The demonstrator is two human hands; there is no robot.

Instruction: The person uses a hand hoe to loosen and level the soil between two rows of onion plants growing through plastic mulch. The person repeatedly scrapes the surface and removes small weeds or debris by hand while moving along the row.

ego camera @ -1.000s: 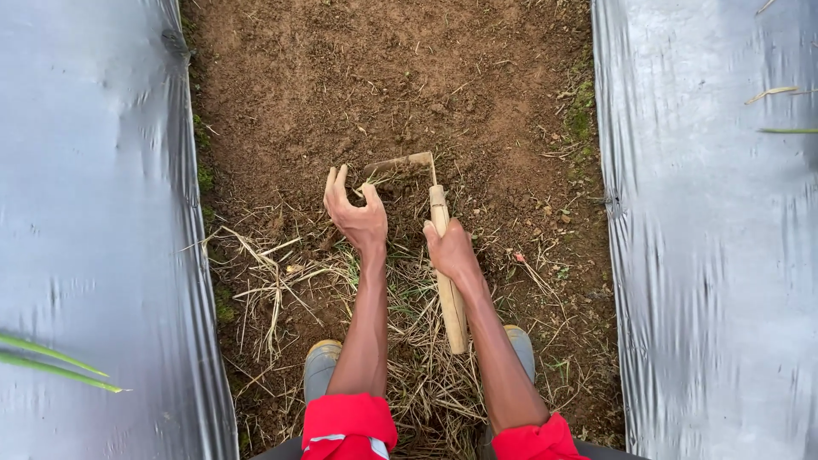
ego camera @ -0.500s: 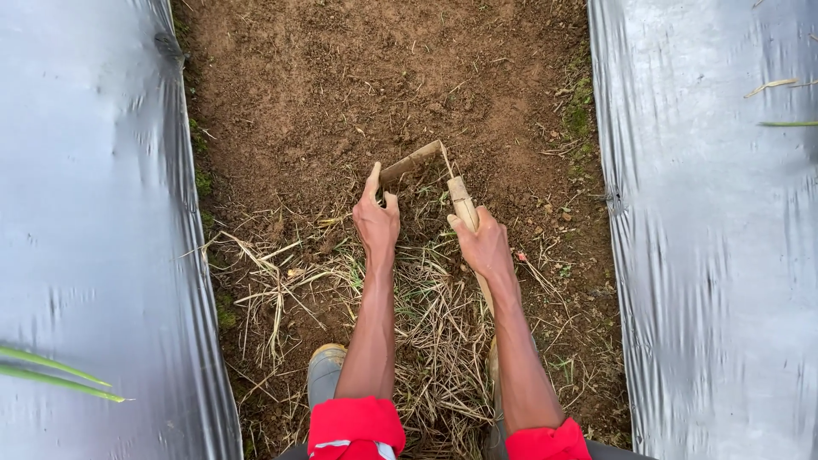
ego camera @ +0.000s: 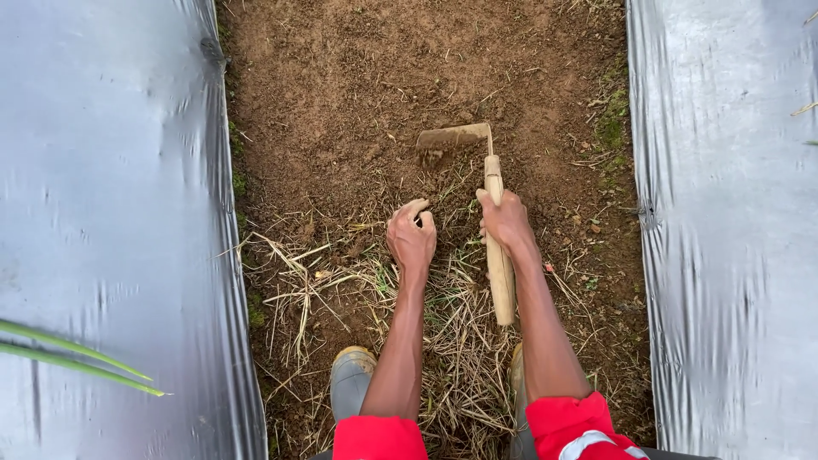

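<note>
Down in the furrow, the right hand (ego camera: 506, 220) was wrapped tight round the wooden handle of a short hoe (ego camera: 492, 213), its soil-caked blade (ego camera: 452, 137) lying on bare earth just ahead; the left hand (ego camera: 411, 236) was curled into dry grass (ego camera: 443, 324), seemingly gathering a clump mid-weeding. Silver plastic mulch (ego camera: 111, 213) walled both sides, grey boots (ego camera: 351, 379) below

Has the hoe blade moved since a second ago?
Yes. The hoe blade has gone forward, off the dry grass onto bare soil.
</note>
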